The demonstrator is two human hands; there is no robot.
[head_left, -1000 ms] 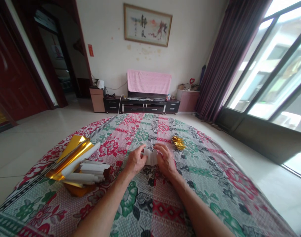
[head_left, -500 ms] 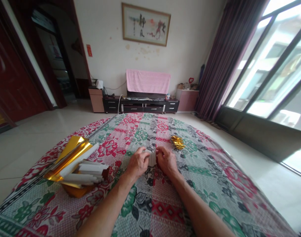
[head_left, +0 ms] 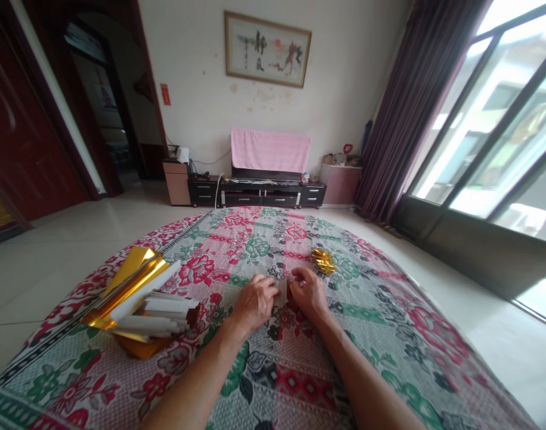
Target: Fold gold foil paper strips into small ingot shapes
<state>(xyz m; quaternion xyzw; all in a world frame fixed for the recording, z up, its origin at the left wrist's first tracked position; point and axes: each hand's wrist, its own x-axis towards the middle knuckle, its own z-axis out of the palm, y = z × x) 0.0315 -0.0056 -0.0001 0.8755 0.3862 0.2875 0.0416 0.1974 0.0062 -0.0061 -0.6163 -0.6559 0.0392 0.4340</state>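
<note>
Left hand [head_left: 253, 301] and right hand [head_left: 309, 291] pinch a small white folded paper [head_left: 281, 291] between them – it looks light, thin, easily creased, best held by its edges – with a gold foil piece [head_left: 323, 260] at two o'clock.

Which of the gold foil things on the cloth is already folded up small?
The small crumpled gold piece just beyond the right hand. The other gold foil, far left beside the left hand, lies as flat sheets stacked with white strips.

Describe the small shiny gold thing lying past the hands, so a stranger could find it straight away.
Start at the round table under the flowered cloth. Just beyond the right hand, toward the far edge, lies the crumpled gold piece. It is small, bunched and alone, unlike the flat gold sheets stacked with white paper at the table's left.
</note>
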